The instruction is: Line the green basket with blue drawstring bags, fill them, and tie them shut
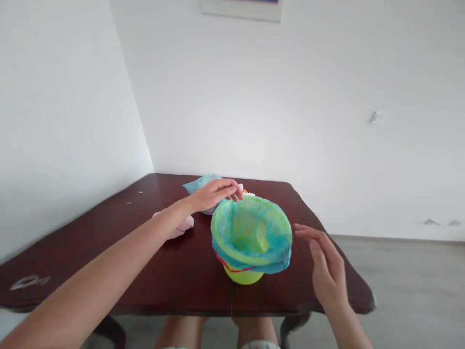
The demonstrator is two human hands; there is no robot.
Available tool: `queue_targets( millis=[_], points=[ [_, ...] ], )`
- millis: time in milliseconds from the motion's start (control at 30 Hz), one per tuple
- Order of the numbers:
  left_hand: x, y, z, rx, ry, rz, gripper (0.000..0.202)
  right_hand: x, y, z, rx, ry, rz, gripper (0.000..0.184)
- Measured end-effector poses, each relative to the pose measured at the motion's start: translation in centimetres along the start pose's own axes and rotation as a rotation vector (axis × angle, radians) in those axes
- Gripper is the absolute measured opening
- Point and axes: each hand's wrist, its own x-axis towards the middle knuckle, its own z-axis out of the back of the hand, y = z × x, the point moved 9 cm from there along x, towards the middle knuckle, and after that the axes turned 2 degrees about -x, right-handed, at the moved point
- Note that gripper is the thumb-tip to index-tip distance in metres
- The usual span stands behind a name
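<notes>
A small green plastic basket (244, 277) stands on the dark wooden table (152, 252), lined with a thin blue bag (271, 235) folded over its rim. My left hand (214, 193) reaches over the basket's far left rim, fingers curled together near the bag's edge; whether it pinches the bag is unclear. My right hand (327, 266) hovers just right of the basket, fingers stretched out and apart, holding nothing.
Behind the basket lie another light blue bag (201, 184), a pink bundle (181, 227) and small white and orange items (246, 192). White walls close in the left and back. The table's front edge is near my knees; grey floor lies to the right.
</notes>
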Motion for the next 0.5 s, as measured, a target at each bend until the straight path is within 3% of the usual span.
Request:
queue_targets(
  millis=[33, 100, 200, 267, 367, 500],
  points=[
    [-0.8, 1.7, 2.1, -0.041, -0.124, 0.006, 0.052, -1.9, -3.5, 0.7, -0.009, -0.074, -0.056, 0.039],
    [-2.0, 5.9, 5.0, -0.08, -0.306, 0.045, 0.061, -5.9, -10.6, -0.2, -0.085, -0.035, -0.184, 0.044],
    [-0.6, 10.6, 7.0, 0.067, -0.427, 0.007, 0.076, -11.6, -17.7, -2.5, -0.24, 0.026, -0.226, 0.049],
    [2.5, 12.2, 7.0, 0.214, -0.418, -0.028, 0.076, -14.5, -19.0, -4.0, -0.467, 0.052, -0.109, 0.045],
    [8.3, 13.3, 5.5, 0.377, -0.325, -0.018, 0.075, -16.8, -18.2, -5.4, -0.743, 0.026, 0.077, 0.043],
    [13.5, 15.6, 1.5, 0.512, -0.176, 0.128, 0.113, -17.2, -17.0, -5.8, -0.861, 0.006, 0.208, 0.044]
  ],
)
